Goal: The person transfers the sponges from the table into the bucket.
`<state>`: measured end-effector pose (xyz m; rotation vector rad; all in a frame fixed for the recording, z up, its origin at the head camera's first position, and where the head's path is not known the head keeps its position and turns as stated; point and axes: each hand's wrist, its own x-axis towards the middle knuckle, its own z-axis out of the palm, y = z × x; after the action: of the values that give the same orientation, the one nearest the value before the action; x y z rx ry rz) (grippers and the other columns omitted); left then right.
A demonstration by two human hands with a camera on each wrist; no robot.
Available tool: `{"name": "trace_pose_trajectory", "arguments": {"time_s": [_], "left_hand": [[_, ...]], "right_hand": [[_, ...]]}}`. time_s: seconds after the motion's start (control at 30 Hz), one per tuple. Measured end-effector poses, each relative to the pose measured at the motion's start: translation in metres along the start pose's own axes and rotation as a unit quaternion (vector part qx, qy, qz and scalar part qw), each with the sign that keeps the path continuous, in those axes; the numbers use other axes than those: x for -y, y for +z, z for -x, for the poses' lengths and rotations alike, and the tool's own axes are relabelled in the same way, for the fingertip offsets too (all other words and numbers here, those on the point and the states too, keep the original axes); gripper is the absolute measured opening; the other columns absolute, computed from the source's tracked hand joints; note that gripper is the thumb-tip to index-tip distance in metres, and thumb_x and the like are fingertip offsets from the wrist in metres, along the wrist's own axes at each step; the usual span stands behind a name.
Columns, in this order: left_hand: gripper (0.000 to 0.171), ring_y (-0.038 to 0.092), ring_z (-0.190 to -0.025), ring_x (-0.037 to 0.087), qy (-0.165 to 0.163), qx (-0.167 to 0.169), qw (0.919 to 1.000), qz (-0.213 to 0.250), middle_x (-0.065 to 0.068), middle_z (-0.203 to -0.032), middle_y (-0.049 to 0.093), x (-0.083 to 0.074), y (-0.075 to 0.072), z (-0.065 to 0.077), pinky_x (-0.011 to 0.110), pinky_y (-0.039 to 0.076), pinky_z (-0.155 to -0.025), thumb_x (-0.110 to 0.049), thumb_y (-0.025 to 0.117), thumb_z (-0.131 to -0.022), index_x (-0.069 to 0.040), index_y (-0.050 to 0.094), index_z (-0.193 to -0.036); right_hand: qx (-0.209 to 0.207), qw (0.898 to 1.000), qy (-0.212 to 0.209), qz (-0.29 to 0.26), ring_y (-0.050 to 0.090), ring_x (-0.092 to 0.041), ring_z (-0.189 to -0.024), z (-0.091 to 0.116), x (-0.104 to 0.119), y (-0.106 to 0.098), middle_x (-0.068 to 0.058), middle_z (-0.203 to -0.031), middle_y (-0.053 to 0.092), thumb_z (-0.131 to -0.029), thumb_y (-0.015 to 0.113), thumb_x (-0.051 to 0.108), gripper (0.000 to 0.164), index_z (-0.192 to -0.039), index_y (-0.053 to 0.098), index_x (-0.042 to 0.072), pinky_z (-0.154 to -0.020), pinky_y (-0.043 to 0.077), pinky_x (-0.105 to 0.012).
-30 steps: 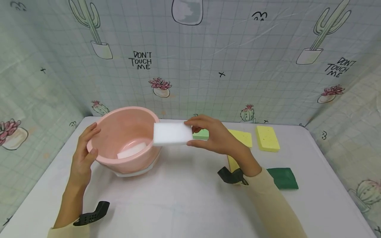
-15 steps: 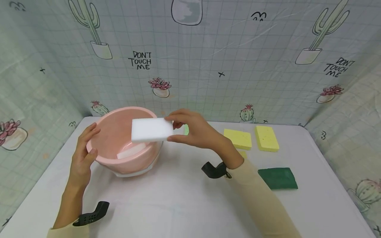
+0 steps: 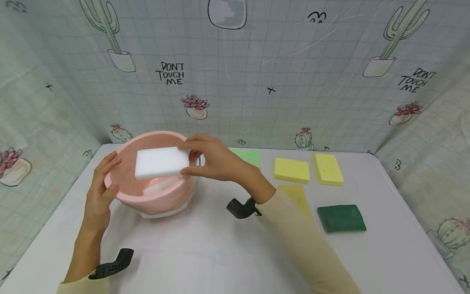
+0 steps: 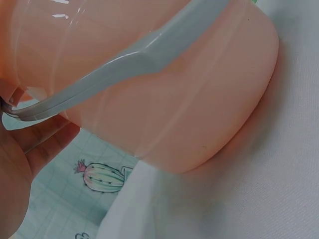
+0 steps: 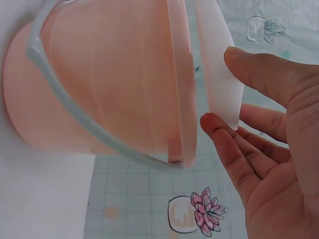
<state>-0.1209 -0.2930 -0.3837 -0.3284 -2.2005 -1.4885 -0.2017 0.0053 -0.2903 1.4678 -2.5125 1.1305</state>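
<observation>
A pink bucket [image 3: 158,205] with a pale grey handle [image 4: 144,57] stands on the left of the table. My left hand [image 3: 100,190] holds its left side at the rim, thumb toward the near side; in the left wrist view some fingers are hidden behind the bucket. Over the bucket's mouth, my right hand [image 3: 213,159] pinches one end of a white sponge block [image 3: 160,162] between thumb and fingers. The right wrist view shows that sponge just above the rim, apart from it. Another white piece [image 3: 159,185] lies inside the bucket, partly covered by the held sponge.
To the right lie a light green sponge [image 3: 249,157], two yellow sponges [image 3: 291,170] at the back, and a flat yellow piece [image 3: 296,198] partly under the right sleeve. A dark green scouring pad [image 3: 341,218] is nearer. Patterned cloth [image 3: 271,114] walls the table in.
My right hand has carried the white sponge leftward, from beside the bucket's right rim to over its mouth. The left hand has kept its hold on the bucket.
</observation>
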Motion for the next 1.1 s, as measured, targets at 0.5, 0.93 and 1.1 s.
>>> {"name": "trace_pose_trajectory", "arguments": {"time_s": [0.5, 0.93, 1.1], "left_hand": [[0.053, 0.021, -0.140, 0.020, 0.000, 0.001, 1.0000, 0.005, 0.003, -0.155, 0.025, -0.003, -0.002, 0.001, 0.029, 0.026, -0.110, -0.011, 0.042, -0.089, -0.006, 0.043, -0.142], [0.053, 0.019, -0.141, 0.020, 0.005, 0.002, 1.0000, 0.005, 0.004, -0.155, 0.025, -0.002, -0.001, 0.001, 0.035, 0.019, -0.113, -0.012, 0.043, -0.089, -0.006, 0.042, -0.142], [0.053, 0.019, -0.141, 0.020, 0.002, 0.001, 1.0000, 0.004, 0.003, -0.155, 0.025, -0.002, 0.000, 0.001, 0.036, 0.018, -0.113, -0.012, 0.043, -0.089, -0.007, 0.043, -0.142]], "right_hand": [[0.061, 0.996, 0.063, 0.015, 0.054, -0.011, -0.093, -0.028, 0.004, 0.017, 0.003, -0.105, 0.056, -0.082, 0.075, 0.028, 0.057, -0.132, 0.057, 0.007, -0.080, 0.041, -0.016], [0.097, 0.991, 0.089, 0.019, 0.054, -0.010, -0.087, -0.040, 0.010, 0.028, 0.001, -0.108, 0.053, -0.082, 0.076, 0.025, 0.056, -0.130, 0.057, 0.003, -0.072, 0.044, -0.014], [0.106, 0.989, 0.093, 0.034, 0.054, -0.012, -0.090, -0.041, 0.011, 0.032, -0.001, -0.113, 0.051, -0.082, 0.076, 0.026, 0.055, -0.128, 0.057, 0.003, -0.073, 0.043, -0.013]]}}
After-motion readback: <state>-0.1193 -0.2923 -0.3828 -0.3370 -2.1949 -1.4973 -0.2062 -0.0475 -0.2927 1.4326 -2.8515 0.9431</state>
